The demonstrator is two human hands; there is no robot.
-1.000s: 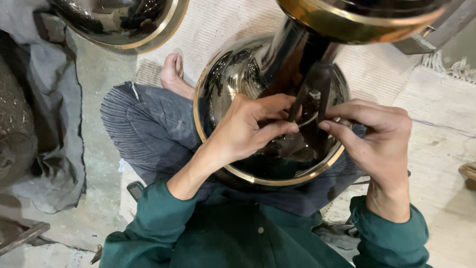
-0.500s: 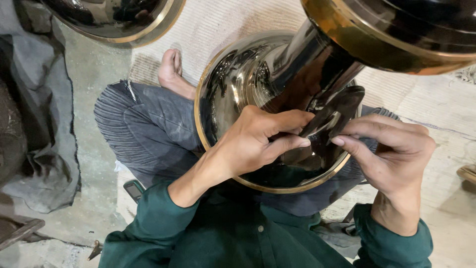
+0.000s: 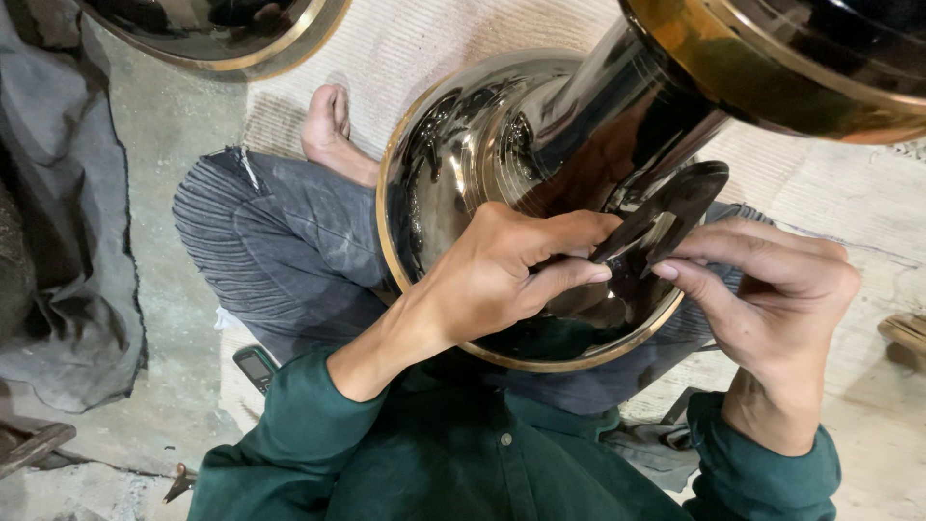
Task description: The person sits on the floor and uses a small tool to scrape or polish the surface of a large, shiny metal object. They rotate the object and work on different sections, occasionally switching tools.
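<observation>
**Two hands worked a dark metal piece at the stem of a polished vessel**

At the centre of the frame a large polished metal vessel (image 3: 453, 183) lay tilted across the person's lap, its dark mirror-like bowl edged by a brass-coloured rim, its stem running toward the upper right to a second brass-rimmed flare (image 3: 772, 68). The left hand (image 3: 502, 275) rested against the bowl, fingers curled and pressed together, the fingertips pinching the lower end of a flat dark metal piece (image 3: 666, 212) beside the stem. The right hand (image 3: 772, 289) came in from the lower right — its fingers extended and close together, the tips touching the same piece from the other side. Whether the piece was fixed to the stem could not be told.

The person sat cross-legged in grey trousers (image 3: 280, 251) and a green shirt (image 3: 463, 463), a bare foot (image 3: 333, 130) showing above the knee on a pale woven mat (image 3: 424, 48). Another brass-rimmed vessel (image 3: 231, 34) sat at the upper left — a grey cloth (image 3: 68, 241) lay on the floor at the left edge, and a small mobile phone (image 3: 256, 367) rested by the left elbow.
</observation>
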